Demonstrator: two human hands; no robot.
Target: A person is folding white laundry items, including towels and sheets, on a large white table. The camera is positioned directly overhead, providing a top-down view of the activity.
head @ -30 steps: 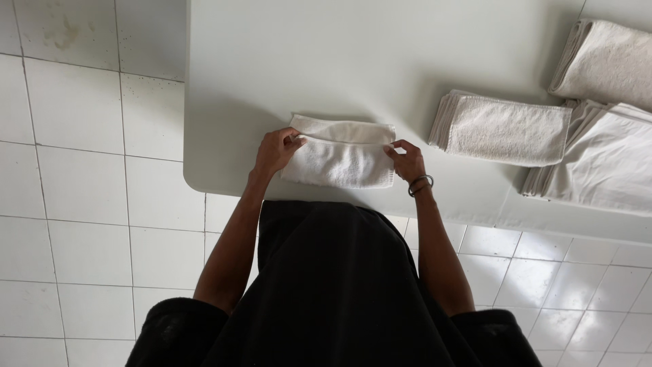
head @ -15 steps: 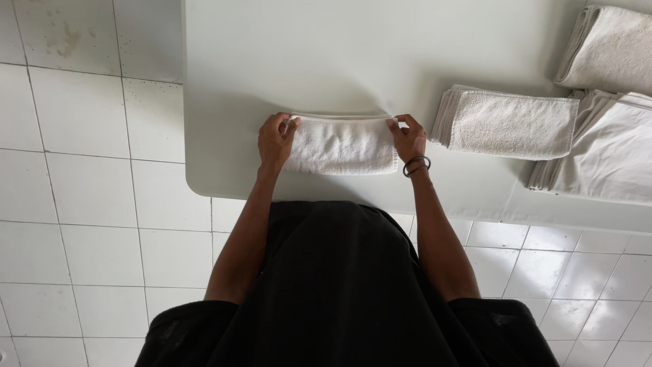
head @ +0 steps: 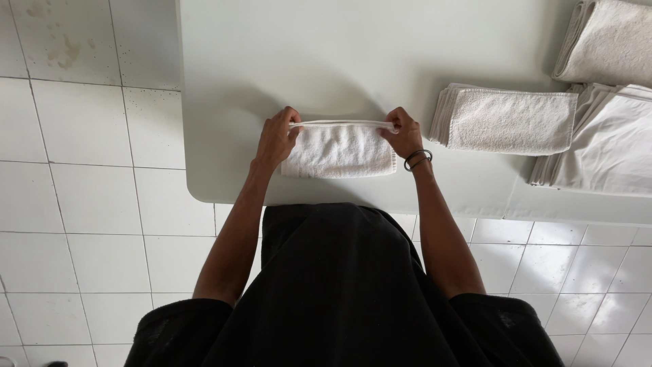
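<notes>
From the head view I see a small white towel (head: 338,151), folded into a narrow band, lying on the pale table (head: 353,61) near its front edge, just ahead of the person's black-clad torso. Left hand (head: 276,139) grips the towel's left end: thumb and fingers pinch the far corner, where the hemmed edge lifts a little off the table. Right hand (head: 405,132) does the same at the right end, fingers closed on the far corner (a dark wristband (head: 417,160) sits at that wrist). The hemmed edge runs taut and straight between the two hands; the rest of the towel rests flat.

To the right, apart from the held towel, a folded stack of towels (head: 506,120) lies on the table. Beyond it, more pale cloth (head: 604,146), loosely piled, and another folded towel (head: 608,41) at the top right corner. White tiled floor (head: 88,197) shows on the left and below.
</notes>
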